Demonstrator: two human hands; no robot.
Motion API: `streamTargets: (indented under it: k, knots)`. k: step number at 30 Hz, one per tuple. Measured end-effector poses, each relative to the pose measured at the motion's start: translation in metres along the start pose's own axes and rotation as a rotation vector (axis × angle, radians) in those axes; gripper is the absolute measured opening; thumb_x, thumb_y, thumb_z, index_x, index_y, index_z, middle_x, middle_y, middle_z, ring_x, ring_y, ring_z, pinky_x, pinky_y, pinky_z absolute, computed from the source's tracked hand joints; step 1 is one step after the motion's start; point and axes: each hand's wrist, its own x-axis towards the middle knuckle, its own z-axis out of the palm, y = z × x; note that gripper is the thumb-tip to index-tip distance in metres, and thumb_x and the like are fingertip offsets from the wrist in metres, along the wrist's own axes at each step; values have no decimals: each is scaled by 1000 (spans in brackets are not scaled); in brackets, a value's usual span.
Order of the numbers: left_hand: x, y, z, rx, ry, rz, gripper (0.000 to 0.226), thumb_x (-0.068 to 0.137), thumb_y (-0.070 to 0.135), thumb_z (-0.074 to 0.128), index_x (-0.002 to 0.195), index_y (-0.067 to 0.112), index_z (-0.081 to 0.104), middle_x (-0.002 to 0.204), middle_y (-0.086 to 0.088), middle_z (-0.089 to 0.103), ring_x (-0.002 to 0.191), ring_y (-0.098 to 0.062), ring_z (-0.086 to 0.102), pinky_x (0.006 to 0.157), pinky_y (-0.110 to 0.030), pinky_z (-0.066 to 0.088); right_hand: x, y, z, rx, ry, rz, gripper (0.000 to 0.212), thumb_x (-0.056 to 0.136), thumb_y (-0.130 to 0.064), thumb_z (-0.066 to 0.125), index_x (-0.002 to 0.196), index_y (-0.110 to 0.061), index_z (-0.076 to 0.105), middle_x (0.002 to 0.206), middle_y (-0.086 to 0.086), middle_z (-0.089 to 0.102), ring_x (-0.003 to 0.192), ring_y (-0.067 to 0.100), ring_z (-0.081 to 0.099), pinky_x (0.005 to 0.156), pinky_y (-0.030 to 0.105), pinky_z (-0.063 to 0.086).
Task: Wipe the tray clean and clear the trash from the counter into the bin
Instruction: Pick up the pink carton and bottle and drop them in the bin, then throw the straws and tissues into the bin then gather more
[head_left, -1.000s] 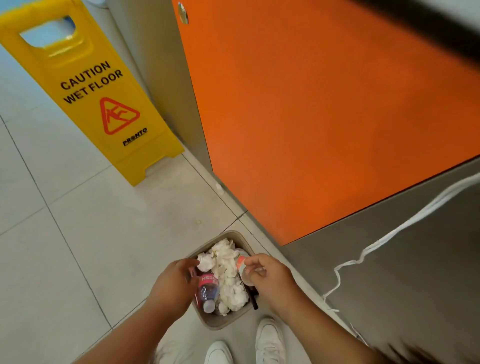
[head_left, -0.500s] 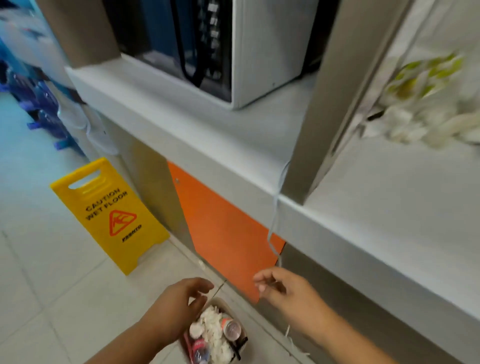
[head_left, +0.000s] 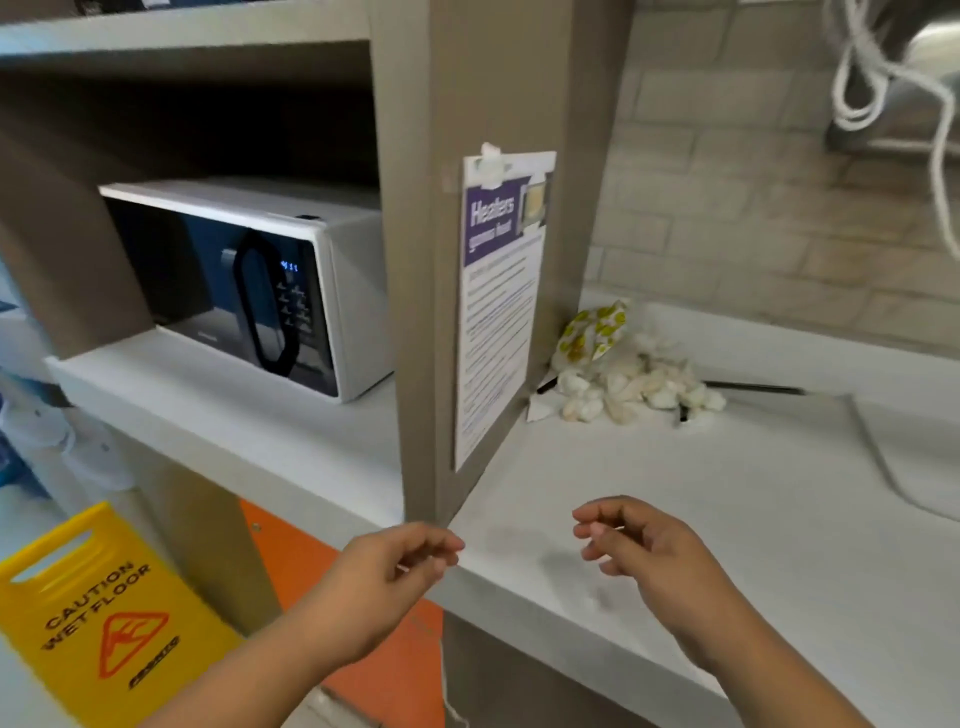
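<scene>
At the counter's (head_left: 675, 493) front edge, head view, trash lay heaped in the back corner against the upright panel (head_left: 431, 312). It consisted of crumpled white tissues (head_left: 639, 387), a yellow-patterned wrapper (head_left: 595, 332) standing at the heap's rear, and a black straw (head_left: 753, 388) running out to the right. A pale rimmed shape (head_left: 914, 457) at the right margin was judged likely to be the tray, though the frame cut it off. The bin was not in view.

Risks noted: the heap was loose and made of many small pieces, so a single scoop would probably shed tissues on the counter or the floor. The straw reached beyond the pile and could be missed. The taped notice (head_left: 498, 301) hung just beside the heap and could be snagged by a reaching arm.

Grip: the left hand (head_left: 384, 577) hovered just off the counter's edge and the right hand (head_left: 639, 551) above its front. Both were well apart from the heap, fingers loosely curled, empty and touching nothing.
</scene>
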Motion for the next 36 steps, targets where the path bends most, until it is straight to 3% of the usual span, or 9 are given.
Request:
streamTargets:
  k: [10,16,20,26,30,32,36]
  knots:
    - [97,69,70,-14,20,17,22,91,18,58,99,38,66,98,21,69,93,-1,65,83,-13,48,62,18,-128,-192,-104,14,13,90,-23,61,91,-31,71,93,-7,70,85,11,67,84,34,52]
    - [141,91,111,-27,42,-50,22,92,19,57,96,40,66,95,17,70,92,2,64,83,-14,46,111,39,-195,-342,-50,-19,11,91,-26,60,92,-33,69,96,-13,67,89,4,63,72,16,47]
    - [163,101,132,29,22,-40,22,93,20,56,97,40,65,96,17,70,92,1,63,77,-8,43,150,47,-226,-558,13,-112,10,91,-25,59,92,-32,67,102,-15,64,96,4,59,75,9,40]
    - [192,115,148,69,8,-23,20,92,23,57,94,41,64,99,15,68,92,-4,62,78,-9,44,201,56,-262,-858,171,-226,20,91,-21,58,109,-22,66,120,-4,54,112,17,52,96,26,40]
    - [206,118,151,78,-15,-26,20,92,24,56,92,42,64,98,16,68,91,-5,62,80,-12,45,224,61,-276,-1096,218,-69,36,96,-29,47,131,-33,51,144,-5,39,130,17,38,108,39,31]
    - [211,120,153,76,-16,-28,19,92,25,56,92,43,64,99,16,68,92,-5,62,79,-11,44,232,63,-280,-1114,165,22,39,99,-28,40,137,-38,43,147,-6,34,132,16,37,108,41,33]
    - [217,125,159,59,-33,-24,20,92,23,56,93,42,63,100,12,68,92,-5,62,77,-7,42,236,72,-278,-1005,115,-10,39,97,-15,41,132,-29,52,127,5,52,112,23,54,95,31,44]
